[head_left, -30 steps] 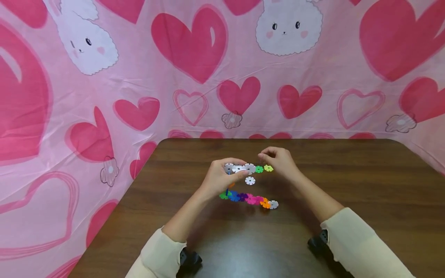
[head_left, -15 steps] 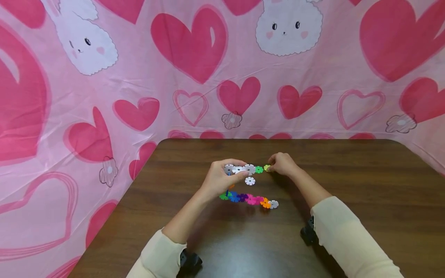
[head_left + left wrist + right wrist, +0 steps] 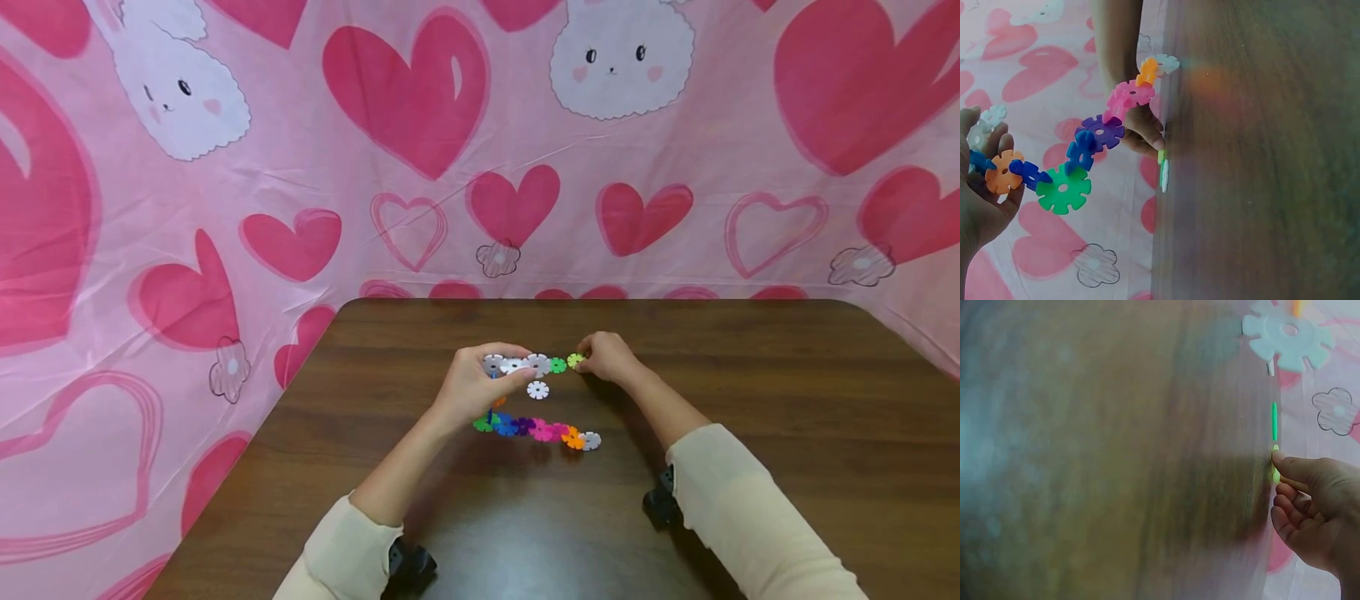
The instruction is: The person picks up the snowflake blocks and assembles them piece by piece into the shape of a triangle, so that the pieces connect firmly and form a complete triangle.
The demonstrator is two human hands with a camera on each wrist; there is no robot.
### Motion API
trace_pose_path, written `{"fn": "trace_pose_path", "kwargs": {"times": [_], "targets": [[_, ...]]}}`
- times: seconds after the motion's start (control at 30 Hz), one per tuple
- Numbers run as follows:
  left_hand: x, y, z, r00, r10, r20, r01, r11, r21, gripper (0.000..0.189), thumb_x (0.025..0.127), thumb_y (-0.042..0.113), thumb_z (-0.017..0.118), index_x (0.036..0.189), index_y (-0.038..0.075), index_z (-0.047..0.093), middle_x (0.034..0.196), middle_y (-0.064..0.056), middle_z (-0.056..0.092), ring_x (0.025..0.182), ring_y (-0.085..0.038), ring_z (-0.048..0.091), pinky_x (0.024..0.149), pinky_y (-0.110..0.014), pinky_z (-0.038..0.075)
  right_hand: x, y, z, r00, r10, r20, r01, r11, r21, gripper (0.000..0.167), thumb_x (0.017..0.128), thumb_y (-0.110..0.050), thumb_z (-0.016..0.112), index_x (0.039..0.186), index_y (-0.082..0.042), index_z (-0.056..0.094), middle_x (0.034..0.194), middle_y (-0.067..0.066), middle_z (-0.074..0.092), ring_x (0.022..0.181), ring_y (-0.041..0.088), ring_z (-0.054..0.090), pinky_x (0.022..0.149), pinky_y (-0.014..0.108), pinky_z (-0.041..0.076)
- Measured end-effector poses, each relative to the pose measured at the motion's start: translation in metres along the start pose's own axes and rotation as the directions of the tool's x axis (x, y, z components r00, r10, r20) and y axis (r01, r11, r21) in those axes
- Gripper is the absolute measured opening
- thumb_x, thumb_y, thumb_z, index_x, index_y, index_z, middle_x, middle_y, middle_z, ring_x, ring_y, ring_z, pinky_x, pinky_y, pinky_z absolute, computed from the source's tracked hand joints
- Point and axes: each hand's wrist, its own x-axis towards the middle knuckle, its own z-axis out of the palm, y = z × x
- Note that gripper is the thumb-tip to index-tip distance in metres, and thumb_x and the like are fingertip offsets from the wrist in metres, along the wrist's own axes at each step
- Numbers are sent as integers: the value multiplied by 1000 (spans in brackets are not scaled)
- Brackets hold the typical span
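My left hand [image 3: 467,390] grips one end of a chain of interlocking flower-shaped plastic discs. White discs [image 3: 537,365] show between its thumb and fingers. From there the chain bends through orange and blue to a green disc [image 3: 1064,189]. Beyond it run blue, a purple disc [image 3: 1101,132], pink, orange and a white end disc [image 3: 591,442]. Over on the right, my right hand [image 3: 611,357] pinches a loose yellow-green disc [image 3: 574,360] between thumb and index finger at the tabletop. A loose green disc [image 3: 558,365] lies just left of it, and a white disc [image 3: 537,390] lies nearer.
The dark wooden table [image 3: 750,467] spreads under both hands. A pink cloth [image 3: 525,125] printed with hearts and rabbits hangs behind its far edge and along the left side. A black wrist camera [image 3: 411,567] sits below each sleeve.
My right hand has come down onto the yellow-green disc and taken it between thumb and finger. The left hand and its chain have stayed in place.
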Motion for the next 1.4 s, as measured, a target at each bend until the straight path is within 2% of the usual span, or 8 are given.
{"fn": "trace_pose_path", "kwargs": {"times": [0.17,0.33,0.63,0.8,0.93,1.07,1.27,1.4], "targets": [[0,-1,0,1000,8,-3,-8,1000,3,21,80,5,71,98,-7,68,75,-10,66,53,-21,53,48,-20,46,-1,1,-1,1000,-4,-29,4,1000,13,29,76,-16,75,94,5,66,80,11,63,78,27,56,75,40,45],[1,-1,0,1000,12,-5,-12,1000,9,21,80,5,71,98,-7,68,76,-11,66,53,-11,52,49,-22,47,-4,3,-4,999,-15,-46,21,991,136,17,76,-14,74,82,0,66,71,4,61,69,21,52,64,33,43],[1,1,0,1000,8,0,-8,1000,17,22,81,5,71,99,-6,67,80,-13,66,54,-11,52,51,-27,50,-23,-9,-15,998,-13,-63,39,903,427,14,81,-14,71,83,0,67,68,3,60,61,16,51,55,27,43],[3,-4,0,1000,12,8,-12,1000,7,22,80,3,71,100,-7,67,83,-14,66,56,-9,52,54,-27,51,-36,-15,-20,997,51,-59,-5,799,601,20,82,-14,69,91,4,65,72,5,62,63,17,52,56,28,46],[9,-21,1,1000,3,14,-3,1000,-11,23,80,5,71,101,-5,67,82,-12,66,56,-11,52,55,-39,52,-45,-18,-23,995,70,-68,-2,705,709,26,83,-12,68,97,9,61,74,3,64,68,18,57,62,31,49],[13,-34,2,1000,4,9,-4,1000,-18,24,80,10,73,101,-1,69,84,-10,66,58,-14,54,54,-37,52,-56,-25,-27,997,77,-28,-21,565,825,30,86,-11,66,107,10,59,79,-2,65,73,18,59,69,32,50],[14,-37,3,999,52,4,-52,999,4,25,80,16,74,101,4,69,90,-7,68,67,-16,59,58,-29,53,-74,-43,-35,999,42,8,-23,386,922,8,88,-5,60,91,-6,68,76,-3,64,67,13,57,68,27,49],[14,-37,4,997,73,-15,-73,997,3,25,80,14,74,102,3,69,92,-8,68,69,-16,60,60,-30,53,-84,-56,-42,1000,17,8,-13,295,956,14,89,-3,59,84,-12,67,73,0,63,65,13,58,65,25,50]]}}
